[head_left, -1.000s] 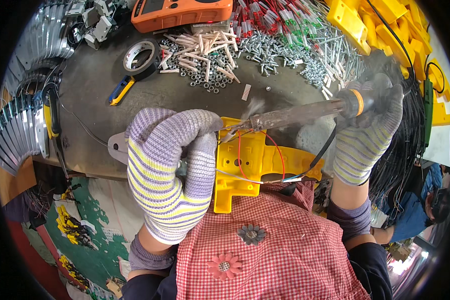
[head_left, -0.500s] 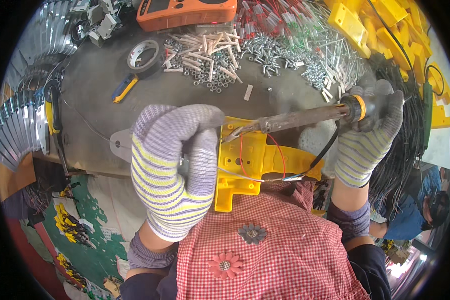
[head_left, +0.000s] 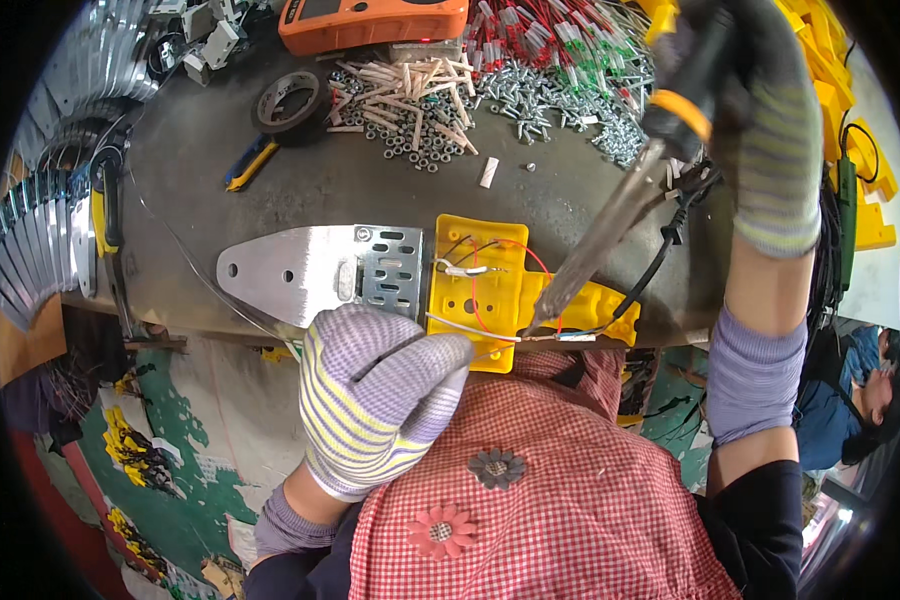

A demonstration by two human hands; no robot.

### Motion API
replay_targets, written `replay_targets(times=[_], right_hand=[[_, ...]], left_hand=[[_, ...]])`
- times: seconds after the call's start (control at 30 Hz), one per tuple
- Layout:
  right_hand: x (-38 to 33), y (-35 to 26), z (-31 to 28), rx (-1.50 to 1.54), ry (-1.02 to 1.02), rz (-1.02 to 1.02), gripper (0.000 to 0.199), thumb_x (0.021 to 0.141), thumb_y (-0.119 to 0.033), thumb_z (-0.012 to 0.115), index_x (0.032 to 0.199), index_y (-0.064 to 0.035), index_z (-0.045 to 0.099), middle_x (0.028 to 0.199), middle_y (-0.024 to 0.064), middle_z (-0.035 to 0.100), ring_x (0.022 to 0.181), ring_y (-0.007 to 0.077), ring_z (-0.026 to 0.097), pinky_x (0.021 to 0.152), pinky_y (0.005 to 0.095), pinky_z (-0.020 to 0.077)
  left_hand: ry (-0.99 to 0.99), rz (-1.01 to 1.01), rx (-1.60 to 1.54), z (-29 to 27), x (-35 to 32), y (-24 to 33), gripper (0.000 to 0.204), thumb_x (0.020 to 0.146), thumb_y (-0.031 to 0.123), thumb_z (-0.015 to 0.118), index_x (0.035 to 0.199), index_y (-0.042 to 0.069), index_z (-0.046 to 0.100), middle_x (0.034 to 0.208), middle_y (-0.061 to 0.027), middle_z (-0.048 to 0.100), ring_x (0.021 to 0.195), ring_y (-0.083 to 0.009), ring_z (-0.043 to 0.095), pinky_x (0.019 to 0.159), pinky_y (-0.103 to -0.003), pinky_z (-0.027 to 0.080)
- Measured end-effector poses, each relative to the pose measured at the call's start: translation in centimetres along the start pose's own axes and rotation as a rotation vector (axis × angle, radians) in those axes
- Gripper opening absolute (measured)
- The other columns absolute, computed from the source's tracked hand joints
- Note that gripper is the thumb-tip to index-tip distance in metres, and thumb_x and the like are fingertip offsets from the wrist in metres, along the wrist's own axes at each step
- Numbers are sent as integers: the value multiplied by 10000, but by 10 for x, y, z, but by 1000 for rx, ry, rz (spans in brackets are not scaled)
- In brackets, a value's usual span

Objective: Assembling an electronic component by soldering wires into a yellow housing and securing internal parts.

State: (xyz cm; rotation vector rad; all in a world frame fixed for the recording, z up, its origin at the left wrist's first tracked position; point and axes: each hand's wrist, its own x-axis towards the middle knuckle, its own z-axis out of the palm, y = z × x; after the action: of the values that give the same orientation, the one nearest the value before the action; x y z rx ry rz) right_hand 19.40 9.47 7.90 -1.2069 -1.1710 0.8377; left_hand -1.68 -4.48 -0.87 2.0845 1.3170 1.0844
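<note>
My right hand [head_left: 770,110], in a striped glove, grips the dark handle of a soldering iron [head_left: 607,225]. Its tip points down at the wire joint along the near side of a yellow plastic housing [head_left: 448,302]. Red, white and black wires run across the housing, and a black cable leaves at its right. Joined at its left is a slotted, pointed metal plate [head_left: 315,270]. My left hand [head_left: 380,400], also gloved, is closed near the housing's lower left corner. A thin solder wire [head_left: 175,240] runs into it from the left, and a fine end reaches toward the iron's tip.
Behind lie black tape [head_left: 290,105], a yellow-blue cutter knife [head_left: 251,165], an orange meter [head_left: 370,25] and piles of screws [head_left: 530,100] and nuts. Pliers [head_left: 105,220] and stacked metal blades [head_left: 45,245] are at left. Yellow housings [head_left: 870,225] fill the right; another person [head_left: 850,390] is beyond.
My left hand has moved down toward me, uncovering the metal plate. The soldering iron has swung steeper, its tip shifting from the housing's upper left to the near wire joint, as my right hand rose away.
</note>
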Motion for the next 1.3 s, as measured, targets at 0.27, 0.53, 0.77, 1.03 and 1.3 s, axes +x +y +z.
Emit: replay_targets(times=[0.27,0.53,0.77,1.03,1.3], right_hand=[[15,-18,7,-103,-456,331,370,953,-459,646,827,-115,695,627,-31,567,501,58,460,487,221,374],[11,-11,-4,-280,-417,201,415,953,-491,632,869,-91,702,754,-5,606,632,91,522,646,238,475],[13,11,-10,-338,-492,-75,319,1019,-373,582,963,-85,706,830,9,645,683,99,596,689,270,552],[5,12,-6,-892,-369,-883,294,1007,-373,603,995,-102,717,843,15,654,688,100,603,680,264,555],[-8,-10,6,-207,-252,89,421,945,-498,632,847,-93,690,754,5,599,669,102,565,652,253,498]], left_hand=[[-3,39,44,6,5,6,214,688,8,803,876,74,728,767,-31,584,633,-187,509,653,-335,442],[-11,87,100,7,10,13,220,673,22,813,873,78,741,773,-39,591,671,-211,530,656,-358,439],[-26,100,145,6,5,12,221,680,32,816,882,76,739,793,-56,609,715,-244,560,681,-374,448],[-22,46,170,8,4,17,223,691,37,823,888,82,730,814,-59,613,727,-249,567,689,-381,454],[-14,110,192,10,2,15,245,684,60,833,906,93,735,812,-56,603,729,-261,574,704,-393,453]])
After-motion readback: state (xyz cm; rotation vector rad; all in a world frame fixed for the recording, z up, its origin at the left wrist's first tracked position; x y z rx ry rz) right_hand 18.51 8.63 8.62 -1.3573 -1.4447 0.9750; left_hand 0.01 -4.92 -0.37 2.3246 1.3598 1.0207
